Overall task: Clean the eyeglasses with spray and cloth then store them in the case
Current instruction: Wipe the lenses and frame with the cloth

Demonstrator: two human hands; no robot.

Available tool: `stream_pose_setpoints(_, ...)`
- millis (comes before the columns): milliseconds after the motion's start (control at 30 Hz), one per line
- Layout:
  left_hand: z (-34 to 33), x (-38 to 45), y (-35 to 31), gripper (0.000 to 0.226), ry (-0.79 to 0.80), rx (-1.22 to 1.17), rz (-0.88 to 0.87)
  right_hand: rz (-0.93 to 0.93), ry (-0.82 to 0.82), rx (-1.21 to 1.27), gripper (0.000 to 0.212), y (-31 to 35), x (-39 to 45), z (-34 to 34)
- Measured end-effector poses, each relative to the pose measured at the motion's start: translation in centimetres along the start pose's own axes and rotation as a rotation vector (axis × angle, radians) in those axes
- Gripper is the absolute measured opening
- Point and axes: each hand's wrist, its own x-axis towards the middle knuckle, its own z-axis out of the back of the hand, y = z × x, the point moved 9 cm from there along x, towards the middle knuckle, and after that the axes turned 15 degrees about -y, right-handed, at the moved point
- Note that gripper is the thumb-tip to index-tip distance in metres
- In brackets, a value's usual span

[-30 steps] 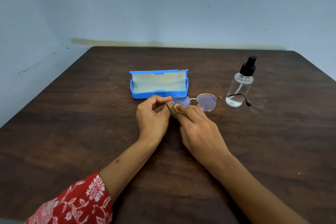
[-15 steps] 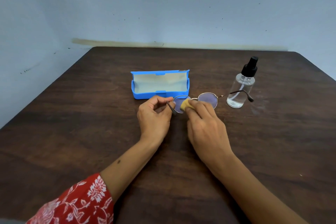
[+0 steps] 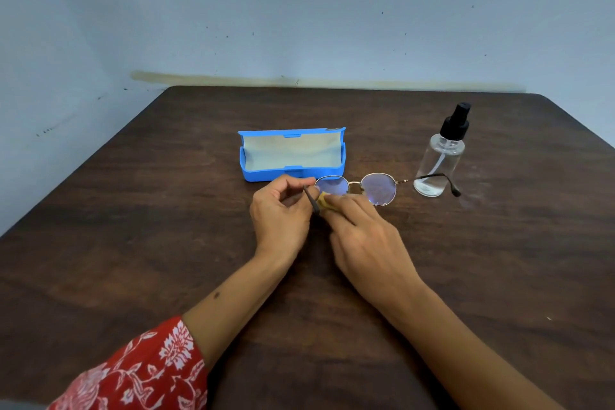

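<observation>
Thin gold-rimmed eyeglasses [image 3: 379, 189] with round lenses are held just above the table, arms unfolded. My left hand [image 3: 281, 210] pinches the left temple arm near its hinge. My right hand [image 3: 364, 236] presses a small yellow cloth [image 3: 323, 201] against the lower edge of the left lens. The right temple arm reaches out in front of a clear spray bottle [image 3: 441, 156] with a black pump top. Behind my hands, a blue glasses case [image 3: 293, 173] stands open with a pale lining and nothing inside.
Everything rests on a dark brown wooden table [image 3: 133, 243] set against a pale blue wall. The bottle stands upright to the right of the case. My left forearm shows a red floral sleeve [image 3: 139, 373] at the bottom left.
My right hand has slid the cloth from the middle of the left lens back down to its lower left edge. The glasses shifted slightly. My left hand keeps its grip.
</observation>
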Motion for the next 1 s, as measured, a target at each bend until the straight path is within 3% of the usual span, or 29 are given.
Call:
stream_pose_setpoints(200,-0.1,0.0,0.0,0.007,0.003,-0.009,0.013,-0.100,-0.044,-0.032,0.037,-1.7,0.3,0.5)
stream_pose_setpoints(367,-0.1,0.0,-0.1,0.010,0.002,-0.007,0.004,-0.014,0.006,0.019,0.040,-0.1,0.1,0.0)
stream_pose_setpoints(567,-0.1,0.0,0.2,0.008,0.003,-0.007,0.028,-0.096,-0.039,-0.041,0.036,-1.5,0.3,0.5)
stream_pose_setpoints(733,-0.1,-0.1,-0.2,0.010,0.009,0.004,-0.001,-0.012,-0.003,-0.002,0.040,0.0,0.1,0.0)
stream_pose_setpoints(1000,0.0,-0.1,-0.1,0.012,0.008,-0.004,0.005,-0.047,-0.007,-0.017,0.038,-0.6,0.1,0.1)
